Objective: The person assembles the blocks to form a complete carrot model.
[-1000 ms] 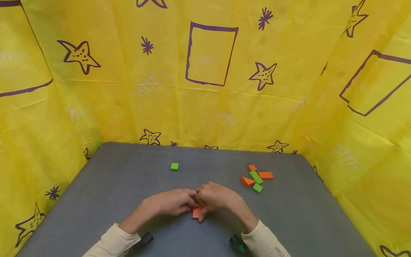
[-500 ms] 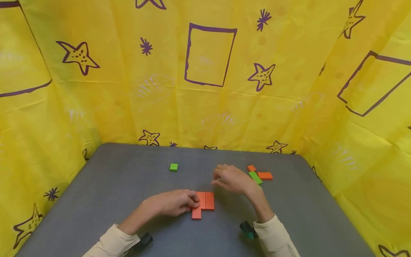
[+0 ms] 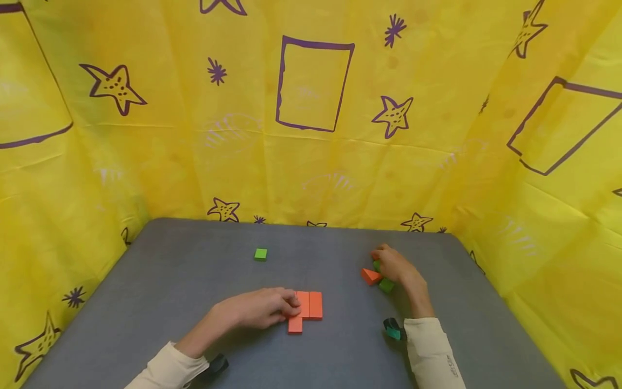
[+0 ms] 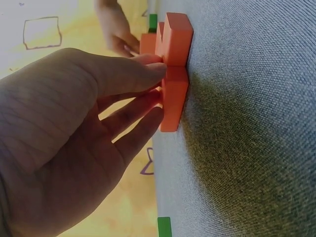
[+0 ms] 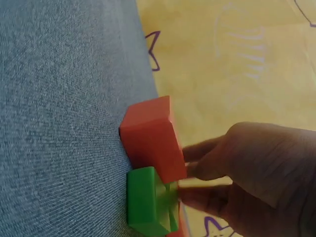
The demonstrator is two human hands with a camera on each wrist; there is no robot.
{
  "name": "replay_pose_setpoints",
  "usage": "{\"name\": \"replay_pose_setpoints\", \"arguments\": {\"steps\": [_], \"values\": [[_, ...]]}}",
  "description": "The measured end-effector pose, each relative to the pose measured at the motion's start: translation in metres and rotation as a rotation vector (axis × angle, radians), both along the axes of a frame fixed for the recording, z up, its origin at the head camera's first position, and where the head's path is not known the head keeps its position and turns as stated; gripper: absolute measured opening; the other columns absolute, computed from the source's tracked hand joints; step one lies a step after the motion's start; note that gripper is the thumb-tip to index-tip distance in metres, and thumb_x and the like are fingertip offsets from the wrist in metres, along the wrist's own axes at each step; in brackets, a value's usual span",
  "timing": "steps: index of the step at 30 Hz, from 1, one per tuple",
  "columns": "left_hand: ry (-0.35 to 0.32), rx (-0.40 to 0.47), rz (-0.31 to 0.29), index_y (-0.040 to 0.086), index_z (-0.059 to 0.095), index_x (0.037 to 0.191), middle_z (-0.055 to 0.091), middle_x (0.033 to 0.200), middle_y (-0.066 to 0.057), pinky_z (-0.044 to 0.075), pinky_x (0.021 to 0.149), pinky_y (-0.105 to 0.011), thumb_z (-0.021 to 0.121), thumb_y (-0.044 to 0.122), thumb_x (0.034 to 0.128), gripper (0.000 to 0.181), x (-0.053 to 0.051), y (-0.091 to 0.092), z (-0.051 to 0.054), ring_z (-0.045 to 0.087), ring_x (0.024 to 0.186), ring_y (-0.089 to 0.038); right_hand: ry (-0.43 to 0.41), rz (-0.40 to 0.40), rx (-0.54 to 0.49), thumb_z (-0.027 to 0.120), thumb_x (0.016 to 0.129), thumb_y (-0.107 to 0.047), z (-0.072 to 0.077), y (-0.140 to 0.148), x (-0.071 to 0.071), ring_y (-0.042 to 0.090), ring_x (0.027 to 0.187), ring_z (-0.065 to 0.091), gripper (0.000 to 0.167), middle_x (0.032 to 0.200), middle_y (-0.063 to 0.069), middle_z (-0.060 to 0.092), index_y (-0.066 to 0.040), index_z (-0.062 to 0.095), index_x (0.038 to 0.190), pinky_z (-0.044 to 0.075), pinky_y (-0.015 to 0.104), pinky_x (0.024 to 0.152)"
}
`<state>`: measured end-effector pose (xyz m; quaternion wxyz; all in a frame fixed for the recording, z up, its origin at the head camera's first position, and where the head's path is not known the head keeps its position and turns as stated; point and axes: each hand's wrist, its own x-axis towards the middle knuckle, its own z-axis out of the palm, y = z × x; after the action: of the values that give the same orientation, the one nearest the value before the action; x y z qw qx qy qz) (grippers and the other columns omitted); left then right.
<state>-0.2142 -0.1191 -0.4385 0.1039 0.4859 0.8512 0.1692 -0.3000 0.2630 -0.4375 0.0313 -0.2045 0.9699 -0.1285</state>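
My left hand (image 3: 262, 309) rests its thumb and fingertips on a group of orange wooden blocks (image 3: 316, 306) lying side by side; a small orange block (image 3: 295, 324) sits at their near edge. In the left wrist view, the fingertips touch the faces of the orange blocks (image 4: 175, 98). Off to the right, my right hand (image 3: 396, 265) reaches over a loose pile, its fingers loosely bent. Beneath and beside it are an orange triangular block (image 3: 371, 276) and a green block (image 3: 386, 285). The right wrist view has its fingers behind an orange block (image 5: 153, 140) and a green block (image 5: 142, 200). Other pile blocks are hidden.
A lone green block (image 3: 261, 254) lies toward the back of the grey table (image 3: 204, 254). Yellow patterned cloth (image 3: 311, 162) hangs round the back and sides.
My right hand has left the orange blocks in the middle and swung right to the loose pile. The left hand has stayed at the orange group.
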Motion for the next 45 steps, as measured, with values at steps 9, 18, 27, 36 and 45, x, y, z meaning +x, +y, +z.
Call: {"name": "replay_pose_setpoints", "arguments": {"steps": [9, 18, 27, 36, 45], "values": [[-0.031, 0.001, 0.015, 0.019, 0.076, 0.128, 0.068, 0.125, 0.005, 0.054, 0.106, -0.030, 0.066, 0.009, 0.1021, 0.029, 0.000, 0.000, -0.001, 0.063, 0.119, -0.008, 0.089, 0.032, -0.043, 0.059, 0.094, 0.007, -0.011, -0.003, -0.006, 0.047, 0.118, 0.061, 0.028, 0.132, 0.026, 0.063, 0.000, 0.069, 0.119, 0.051, 0.062, 0.100], [-0.043, -0.010, 0.023, 0.019, 0.077, 0.126, 0.067, 0.124, 0.006, 0.054, 0.106, -0.030, 0.065, 0.010, 0.1025, 0.028, 0.001, 0.002, 0.000, 0.062, 0.119, -0.007, 0.209, 0.023, 0.002, 0.071, 0.094, -0.001, -0.018, -0.005, -0.010, 0.043, 0.099, 0.066, 0.017, 0.109, 0.019, 0.071, -0.002, 0.072, 0.112, 0.055, 0.060, 0.089], [-0.068, -0.018, 0.050, 0.020, 0.076, 0.128, 0.067, 0.125, 0.007, 0.053, 0.108, -0.030, 0.064, 0.010, 0.1029, 0.029, 0.001, 0.002, 0.000, 0.062, 0.121, -0.007, 0.276, 0.057, -0.078, 0.074, 0.092, 0.000, -0.004, -0.011, -0.009, 0.032, 0.091, 0.063, 0.017, 0.096, 0.015, 0.069, 0.004, 0.070, 0.108, 0.055, 0.051, 0.085], [-0.057, -0.016, 0.045, 0.019, 0.077, 0.126, 0.066, 0.124, 0.006, 0.054, 0.105, -0.029, 0.065, 0.009, 0.1022, 0.028, 0.002, 0.003, 0.000, 0.062, 0.119, -0.006, 0.183, 0.113, -0.056, 0.075, 0.092, -0.003, 0.038, -0.024, 0.012, 0.026, 0.089, 0.062, 0.019, 0.100, 0.014, 0.069, 0.003, 0.070, 0.109, 0.056, 0.041, 0.078], [-0.035, -0.004, 0.032, 0.018, 0.078, 0.122, 0.066, 0.122, 0.006, 0.054, 0.103, -0.027, 0.066, 0.008, 0.1015, 0.026, 0.003, 0.002, 0.001, 0.061, 0.115, -0.006, -0.012, 0.299, -0.021, 0.078, 0.089, -0.006, 0.070, -0.053, 0.044, 0.007, 0.071, 0.052, 0.008, 0.081, -0.002, 0.064, -0.012, 0.071, 0.088, 0.048, 0.023, 0.066]]}}
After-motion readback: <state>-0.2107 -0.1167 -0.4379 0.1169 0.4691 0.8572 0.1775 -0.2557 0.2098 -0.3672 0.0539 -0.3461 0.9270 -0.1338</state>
